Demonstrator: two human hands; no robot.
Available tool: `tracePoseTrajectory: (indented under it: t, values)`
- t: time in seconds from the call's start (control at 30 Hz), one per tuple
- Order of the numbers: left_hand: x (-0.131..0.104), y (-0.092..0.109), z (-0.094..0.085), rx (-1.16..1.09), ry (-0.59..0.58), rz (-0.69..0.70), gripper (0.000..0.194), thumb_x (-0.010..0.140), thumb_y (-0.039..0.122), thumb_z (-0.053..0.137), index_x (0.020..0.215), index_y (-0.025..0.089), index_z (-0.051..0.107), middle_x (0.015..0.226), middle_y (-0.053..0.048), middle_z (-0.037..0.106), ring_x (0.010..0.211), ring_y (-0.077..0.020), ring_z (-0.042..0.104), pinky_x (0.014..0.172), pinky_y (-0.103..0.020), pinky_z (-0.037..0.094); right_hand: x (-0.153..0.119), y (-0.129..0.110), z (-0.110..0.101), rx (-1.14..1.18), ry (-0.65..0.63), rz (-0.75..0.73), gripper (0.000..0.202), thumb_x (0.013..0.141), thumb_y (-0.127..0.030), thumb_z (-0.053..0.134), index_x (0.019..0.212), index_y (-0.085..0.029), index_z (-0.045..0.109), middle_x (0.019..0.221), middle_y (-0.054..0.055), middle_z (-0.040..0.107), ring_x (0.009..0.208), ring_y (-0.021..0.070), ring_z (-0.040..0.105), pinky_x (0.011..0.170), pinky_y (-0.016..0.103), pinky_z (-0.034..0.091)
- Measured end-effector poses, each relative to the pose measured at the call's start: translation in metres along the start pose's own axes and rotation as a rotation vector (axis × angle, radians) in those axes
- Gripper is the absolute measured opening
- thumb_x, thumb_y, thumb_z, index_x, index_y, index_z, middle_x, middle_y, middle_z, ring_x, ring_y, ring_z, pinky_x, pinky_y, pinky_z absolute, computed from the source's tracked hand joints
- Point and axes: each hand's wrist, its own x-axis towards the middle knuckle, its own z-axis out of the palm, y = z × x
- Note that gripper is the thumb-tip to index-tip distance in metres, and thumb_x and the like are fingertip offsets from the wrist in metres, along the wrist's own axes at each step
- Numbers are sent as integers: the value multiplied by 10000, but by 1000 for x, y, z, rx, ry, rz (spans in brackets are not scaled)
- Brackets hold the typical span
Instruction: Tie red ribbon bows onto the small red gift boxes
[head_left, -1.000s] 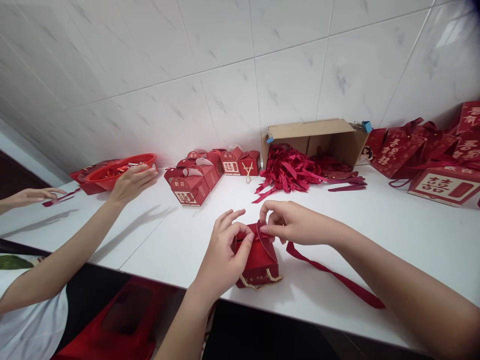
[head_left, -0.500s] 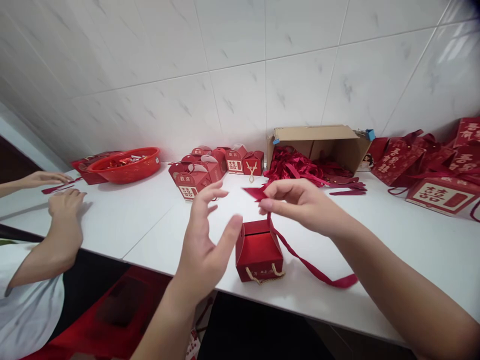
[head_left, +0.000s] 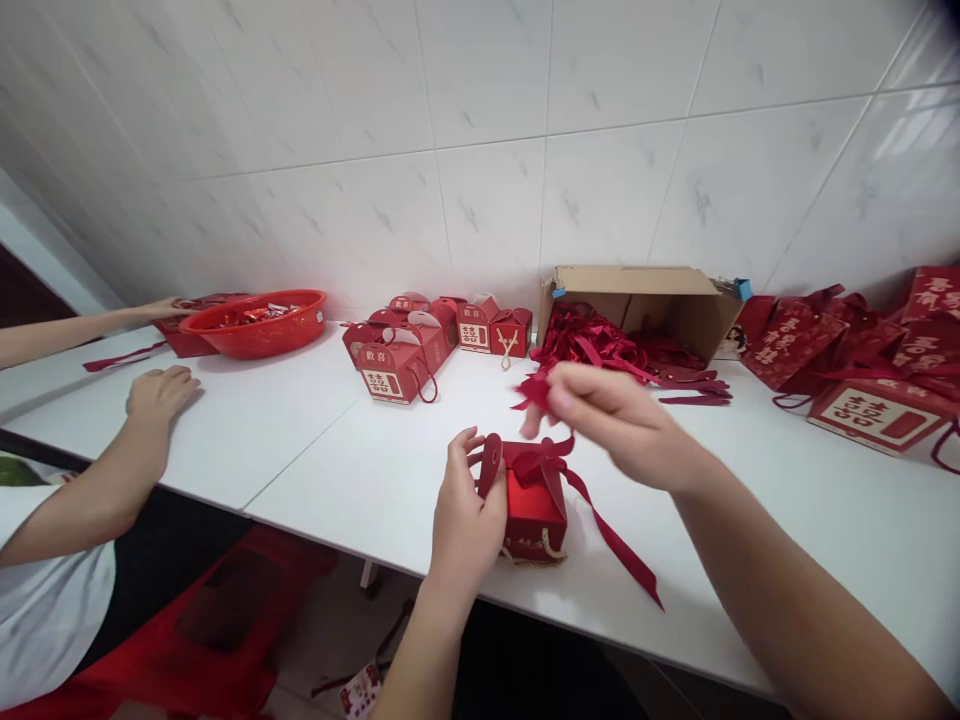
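Observation:
A small red gift box (head_left: 531,505) with a twisted cord handle stands near the table's front edge. My left hand (head_left: 466,510) grips its left side, the fingers behind the raised rounded flap and the thumb in front. A dark red ribbon (head_left: 616,545) runs over the top of the box, and one tail trails to the right across the table. Above the box, my right hand (head_left: 626,420) pinches the other end of the ribbon; that bunched end is blurred. Where the ribbon passes through the flaps is partly hidden.
Several red boxes (head_left: 394,370) stand by the wall. An open carton (head_left: 637,280) spills ribbons (head_left: 592,340). Larger red boxes (head_left: 885,410) crowd the right. At left are a red basin (head_left: 259,335) of wrapped pieces and a co-worker's hand (head_left: 161,390) resting on the table (head_left: 300,460).
My left hand has come down from the air onto the box's left side. The ribbon now lies over the box top. The co-worker's far hand has reached to the box behind the basin.

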Motion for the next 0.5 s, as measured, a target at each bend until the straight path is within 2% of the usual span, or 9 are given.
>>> tracePoseTrajectory:
  t: [0.1,0.17,0.27,0.37,0.5]
  values:
    - [1,-5,-1,-63,-31,-2,421,854,378,542,1234,241,424,1231,-112,549,1118,-245,561,863,-391,486,14,25,11,-77,-231,55,323,959,-361,412,730,-167,530,769,26,622,699,124,543,653,242,411]
    - [1,-8,-2,-139,-16,-29,411,865,404,523,1229,231,445,1226,-104,563,1146,-240,548,884,-378,482,18,36,16,-123,-304,97,310,955,-343,420,714,-167,502,759,19,630,663,116,523,618,233,391]
    - [1,-10,-1,-308,12,-98,400,901,455,443,1219,222,510,1302,-79,547,1262,-221,465,1012,-357,411,17,41,21,-88,-338,137,297,954,-334,417,713,-170,479,785,16,637,687,119,534,638,231,403]
    - [-1,-6,1,-566,-10,-189,453,922,482,362,1204,191,565,1327,-80,552,1287,-225,454,1053,-355,384,14,42,25,5,-326,192,289,959,-320,394,749,-164,517,836,29,651,774,134,574,720,246,433]
    - [-6,0,5,-813,6,-210,457,900,373,400,1283,152,515,1336,-92,553,1279,-243,469,1049,-379,399,14,45,33,-3,-286,284,266,930,-269,407,723,-162,535,803,28,654,732,137,576,695,250,438]
